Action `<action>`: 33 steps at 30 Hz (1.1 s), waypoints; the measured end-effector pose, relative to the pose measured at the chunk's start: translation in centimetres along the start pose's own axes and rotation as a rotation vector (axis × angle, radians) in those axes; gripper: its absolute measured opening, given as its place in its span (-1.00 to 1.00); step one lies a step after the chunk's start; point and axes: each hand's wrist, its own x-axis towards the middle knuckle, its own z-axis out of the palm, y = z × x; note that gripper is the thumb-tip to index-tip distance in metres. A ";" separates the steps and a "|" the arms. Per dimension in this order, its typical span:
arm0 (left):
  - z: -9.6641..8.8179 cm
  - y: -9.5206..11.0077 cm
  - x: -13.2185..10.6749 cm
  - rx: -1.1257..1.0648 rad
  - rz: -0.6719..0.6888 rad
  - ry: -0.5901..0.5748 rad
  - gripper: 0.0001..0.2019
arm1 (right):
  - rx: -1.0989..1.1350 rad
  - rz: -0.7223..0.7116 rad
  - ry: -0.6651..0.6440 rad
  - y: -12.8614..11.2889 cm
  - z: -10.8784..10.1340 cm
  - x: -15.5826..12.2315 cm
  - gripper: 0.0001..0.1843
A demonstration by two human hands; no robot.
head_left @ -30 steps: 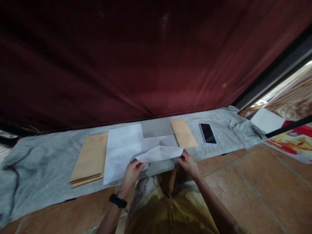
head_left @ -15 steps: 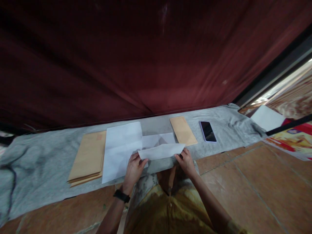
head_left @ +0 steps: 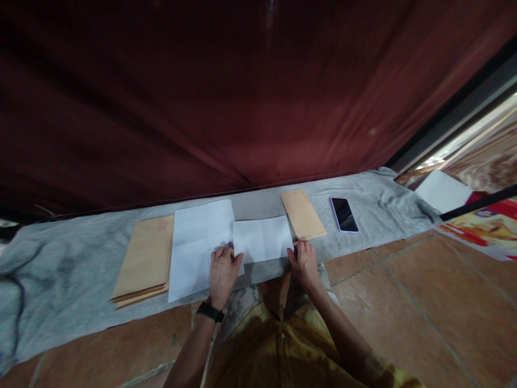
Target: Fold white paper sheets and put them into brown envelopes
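Note:
A folded white sheet [head_left: 262,238] lies flat on the grey cloth [head_left: 72,269] in front of me. My left hand [head_left: 223,271] presses its near left corner with curled fingers, overlapping a larger white sheet [head_left: 197,242] to the left. My right hand [head_left: 304,262] pinches the folded sheet's near right corner. A black watch sits on my left wrist.
A stack of brown envelopes [head_left: 146,258] lies left of the large sheet. One brown envelope [head_left: 302,214] and a dark phone [head_left: 344,214] lie to the right. A dark red curtain [head_left: 226,91] hangs behind the cloth. Tiled floor [head_left: 424,302] extends right, with white paper [head_left: 442,190] beyond.
The near edge of the sheet, lifted by both hands, has been folded forward and laid flat. Both hands have come down onto the folded sheet's near corners.

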 end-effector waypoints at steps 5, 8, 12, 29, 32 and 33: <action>-0.2 0.6 -0.1 0.062 -0.045 -0.009 -0.83 | -0.042 -0.001 -0.008 -0.4 -0.1 -0.1 -0.64; -0.2 0.9 -0.3 0.060 -0.069 0.022 -0.76 | -0.063 0.011 -0.023 -0.7 -0.4 -0.2 -0.61; 0.4 1.8 -0.9 0.035 -0.012 0.077 -0.58 | -0.045 -0.001 -0.019 -1.5 -0.9 -0.2 -0.62; 6.1 5.7 0.9 0.117 0.275 -0.176 -0.36 | 0.266 -0.320 -0.282 -7.2 2.9 2.3 -0.41; 5.8 5.7 0.7 0.117 0.253 -0.166 -0.36 | 0.210 -0.301 -0.277 -7.0 2.8 2.2 -0.42; 5.8 5.7 0.7 0.116 0.245 -0.158 -0.36 | 0.190 -0.300 -0.274 -7.0 2.8 2.2 -0.42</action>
